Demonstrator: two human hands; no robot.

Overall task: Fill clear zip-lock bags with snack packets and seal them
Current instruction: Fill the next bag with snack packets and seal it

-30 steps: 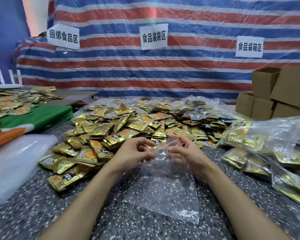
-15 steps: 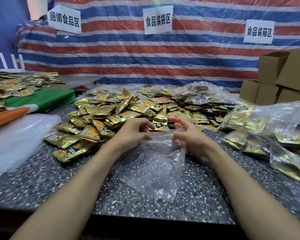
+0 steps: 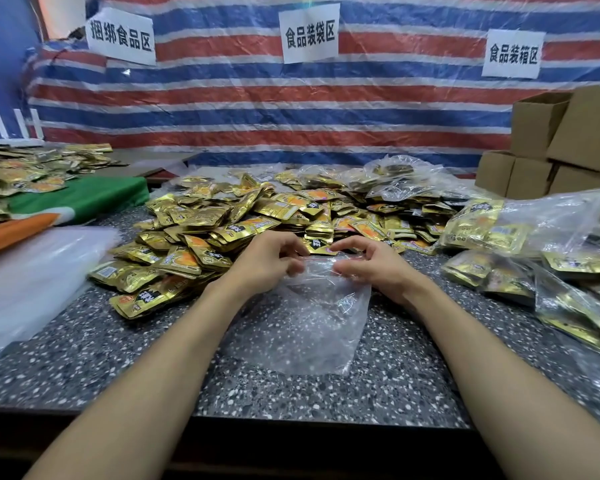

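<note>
Looks like the opening step: left hand and right hand each pinch the top edge of the clear plastic zip-lock bag, lying empty on the speckled grey bench just below them. Next up, I reckon: pry the mouth apart, then grab shiny gold foil snack packets heaped just beyond the fingers. Bag's thin, crinkly, see-through.

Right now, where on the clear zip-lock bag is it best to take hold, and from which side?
Probably at the zip strip on the far edge of the clear zip-lock bag, from above. The bag lies limp and empty on the table, mouth toward the snack packets; the left hand and right hand pinch it there.
</note>
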